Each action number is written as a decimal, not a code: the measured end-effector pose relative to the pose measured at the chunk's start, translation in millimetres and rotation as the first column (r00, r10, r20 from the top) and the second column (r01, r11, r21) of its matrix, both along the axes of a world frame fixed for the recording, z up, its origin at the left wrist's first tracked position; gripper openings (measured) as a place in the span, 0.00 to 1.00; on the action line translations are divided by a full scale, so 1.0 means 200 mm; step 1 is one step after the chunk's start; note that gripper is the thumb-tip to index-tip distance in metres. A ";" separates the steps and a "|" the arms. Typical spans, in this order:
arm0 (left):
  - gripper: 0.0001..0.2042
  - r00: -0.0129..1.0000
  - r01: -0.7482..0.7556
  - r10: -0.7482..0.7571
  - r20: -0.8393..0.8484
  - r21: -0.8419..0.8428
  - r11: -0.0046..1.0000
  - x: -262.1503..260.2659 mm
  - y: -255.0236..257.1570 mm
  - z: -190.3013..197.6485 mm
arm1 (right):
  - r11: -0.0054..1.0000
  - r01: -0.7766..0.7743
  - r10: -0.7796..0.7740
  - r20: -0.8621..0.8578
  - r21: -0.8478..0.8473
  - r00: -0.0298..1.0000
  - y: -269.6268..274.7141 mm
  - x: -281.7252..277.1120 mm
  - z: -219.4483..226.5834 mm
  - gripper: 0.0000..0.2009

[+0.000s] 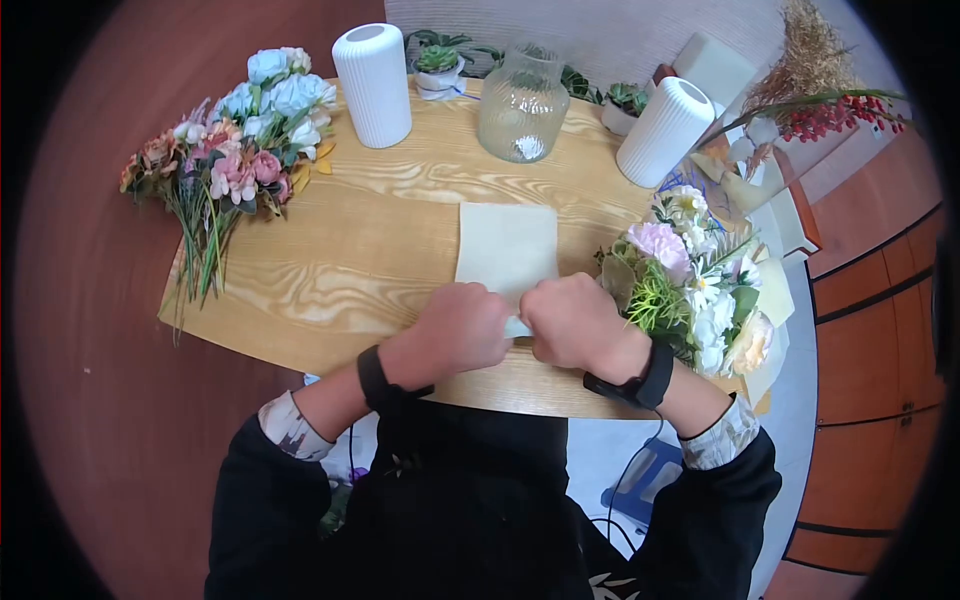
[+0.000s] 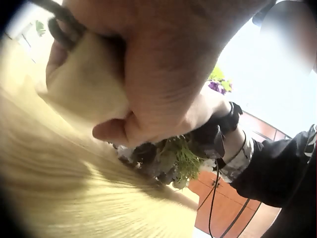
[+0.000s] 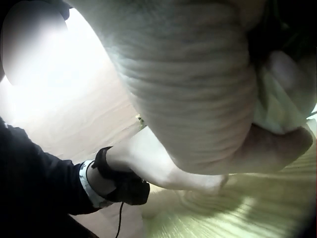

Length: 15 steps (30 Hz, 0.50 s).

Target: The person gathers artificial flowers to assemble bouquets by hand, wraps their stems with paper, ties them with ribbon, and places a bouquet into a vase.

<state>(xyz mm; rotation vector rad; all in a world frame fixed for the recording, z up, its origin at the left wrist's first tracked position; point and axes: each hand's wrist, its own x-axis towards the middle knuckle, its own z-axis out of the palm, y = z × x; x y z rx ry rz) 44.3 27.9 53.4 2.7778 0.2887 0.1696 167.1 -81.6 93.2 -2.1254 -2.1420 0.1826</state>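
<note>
A sheet of pale cream paper (image 1: 508, 240) lies toward the middle of the table, its near edge running up to both hands. My left hand (image 1: 460, 328) and right hand (image 1: 575, 320) meet at that edge, fingers curled, knuckles close together. Between them a bit of pale paper shows. Seen from the left wrist, the paper (image 2: 89, 87) is bunched in the left hand, with the thumb lying along it. From the right wrist, a fold of the paper (image 3: 277, 106) is pinched between thumb and fingers. The fingertips are mostly hidden in the head view.
Blue and pink artificial flowers (image 1: 240, 150) lie at the left, a white and lilac bunch (image 1: 700, 285) beside the right hand. Along the back stand two white ribbed vases (image 1: 372, 90), a clear glass vase (image 1: 524, 105) and small potted succulents (image 1: 437, 60). Dried stems with red berries (image 1: 840, 118) rise at the right.
</note>
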 end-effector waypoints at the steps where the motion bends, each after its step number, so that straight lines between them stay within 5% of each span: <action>1: 0.07 0.998 0.021 -0.023 -0.050 -0.042 0.999 -0.02 0.02 0.00 | 0.999 0.017 -0.017 0.003 -0.048 1.000 -0.01 0.00 0.01 0.04; 6: 0.08 0.970 0.083 -0.120 -0.210 -0.180 0.980 -0.08 0.10 0.08 | 1.000 0.015 -0.015 -0.026 -0.022 1.000 -0.02 -0.01 0.04 0.06; 8: 0.09 0.960 0.046 -0.144 0.238 0.375 0.926 -0.11 0.06 0.11 | 0.989 0.047 -0.044 0.028 -0.142 0.999 0.01 0.00 0.05 0.06; 9: 0.09 0.961 0.040 -0.139 0.241 0.375 0.926 -0.10 0.02 0.14 | 0.989 0.043 -0.039 0.031 -0.142 0.999 0.03 0.02 0.06 0.06; 11: 0.12 0.927 0.119 -0.087 0.364 -0.065 0.991 -0.05 -0.09 0.20 | 0.961 0.030 -0.050 -0.068 -0.275 0.996 0.06 0.04 0.09 0.07; 15: 0.09 0.992 -0.031 0.045 0.118 -0.117 0.993 0.04 -0.06 0.13 | 0.921 0.028 -0.053 -0.054 -0.387 0.997 0.07 0.04 0.17 0.08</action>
